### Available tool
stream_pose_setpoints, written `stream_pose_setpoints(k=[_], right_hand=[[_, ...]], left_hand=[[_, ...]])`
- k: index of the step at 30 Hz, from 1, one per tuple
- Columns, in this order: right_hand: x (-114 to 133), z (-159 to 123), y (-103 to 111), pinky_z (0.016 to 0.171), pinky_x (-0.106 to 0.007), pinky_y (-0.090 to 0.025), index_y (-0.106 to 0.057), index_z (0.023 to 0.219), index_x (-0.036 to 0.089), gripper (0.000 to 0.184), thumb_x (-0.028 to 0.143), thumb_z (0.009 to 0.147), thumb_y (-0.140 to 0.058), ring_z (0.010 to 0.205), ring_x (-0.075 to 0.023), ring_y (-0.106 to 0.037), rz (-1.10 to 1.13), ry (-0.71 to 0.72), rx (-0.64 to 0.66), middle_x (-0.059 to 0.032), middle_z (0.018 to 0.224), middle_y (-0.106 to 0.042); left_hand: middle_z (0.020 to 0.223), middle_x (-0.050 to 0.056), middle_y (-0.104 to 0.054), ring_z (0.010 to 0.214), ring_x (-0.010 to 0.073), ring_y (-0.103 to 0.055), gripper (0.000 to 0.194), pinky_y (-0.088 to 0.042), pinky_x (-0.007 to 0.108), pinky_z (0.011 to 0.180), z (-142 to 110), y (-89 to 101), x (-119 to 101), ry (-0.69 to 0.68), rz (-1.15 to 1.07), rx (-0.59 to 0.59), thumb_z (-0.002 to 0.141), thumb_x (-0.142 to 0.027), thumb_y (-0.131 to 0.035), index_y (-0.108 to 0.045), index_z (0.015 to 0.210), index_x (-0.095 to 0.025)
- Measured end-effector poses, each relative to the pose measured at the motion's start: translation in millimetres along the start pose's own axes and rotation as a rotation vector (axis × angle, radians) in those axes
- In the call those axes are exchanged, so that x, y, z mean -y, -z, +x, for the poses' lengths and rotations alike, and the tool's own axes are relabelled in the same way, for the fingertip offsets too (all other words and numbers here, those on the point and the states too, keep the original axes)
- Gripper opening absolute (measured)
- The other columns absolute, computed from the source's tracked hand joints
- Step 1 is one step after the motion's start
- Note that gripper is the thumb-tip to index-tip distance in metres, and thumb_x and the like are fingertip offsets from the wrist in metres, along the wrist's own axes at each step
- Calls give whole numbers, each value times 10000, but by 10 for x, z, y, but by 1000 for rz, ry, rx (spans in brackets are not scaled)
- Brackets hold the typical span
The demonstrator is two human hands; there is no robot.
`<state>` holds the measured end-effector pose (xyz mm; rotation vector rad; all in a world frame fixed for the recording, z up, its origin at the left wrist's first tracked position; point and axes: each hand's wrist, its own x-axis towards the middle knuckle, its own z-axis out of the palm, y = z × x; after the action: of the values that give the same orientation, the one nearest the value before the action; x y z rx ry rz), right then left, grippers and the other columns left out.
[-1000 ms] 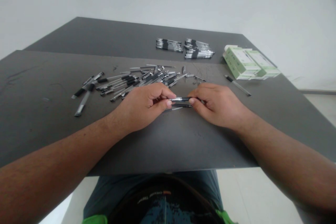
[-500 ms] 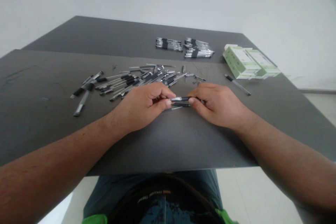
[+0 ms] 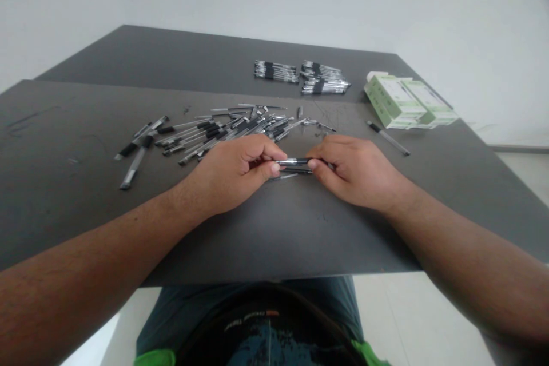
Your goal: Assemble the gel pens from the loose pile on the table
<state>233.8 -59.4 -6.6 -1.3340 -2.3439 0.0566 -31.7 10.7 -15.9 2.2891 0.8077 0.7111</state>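
Between my two hands a pen (image 3: 295,162) with a clear barrel and a black grip lies level, just over the table. My left hand (image 3: 242,171) pinches its left end between thumb and forefinger. The right end is pinched by my right hand (image 3: 354,170) in the same way, so both pen ends are hidden by fingers. Directly below, a dark thin pen part (image 3: 295,171) and a clear one rest on the table. Behind my left hand spreads a heap of pens and pen parts (image 3: 240,128), partly covered by that hand.
Two crossed pens (image 3: 139,157) lie on the left. One pen (image 3: 388,138) lies to the right, before green-and-white boxes (image 3: 398,102). Bundled rows of pens (image 3: 277,72) sit toward the back of the dark table (image 3: 274,240). Small loose parts (image 3: 317,124) lie beyond my right hand.
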Motion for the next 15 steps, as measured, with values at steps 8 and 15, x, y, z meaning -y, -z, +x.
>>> stream_pose_setpoints(k=[8,15], right_hand=[[-2,1,2,746,-364,-489,-810,1051,173,254,249,1080,-569,816,-228,-700,0,7,1,-63,883,-750],[-3,0,-2,746,-360,-480,-805,1051,183,261,265,1084,-559,814,-226,-689,-9,-2,13,-60,877,-736]], left_hand=[[921,-45,-830,833,152,-770,175,-513,276,748,9,-9,19,10,12,5,954,-278,-702,-791,1102,-253],[928,-31,-832,841,163,-771,178,-527,288,771,6,-2,26,9,18,22,964,-289,-691,-785,1110,-249]])
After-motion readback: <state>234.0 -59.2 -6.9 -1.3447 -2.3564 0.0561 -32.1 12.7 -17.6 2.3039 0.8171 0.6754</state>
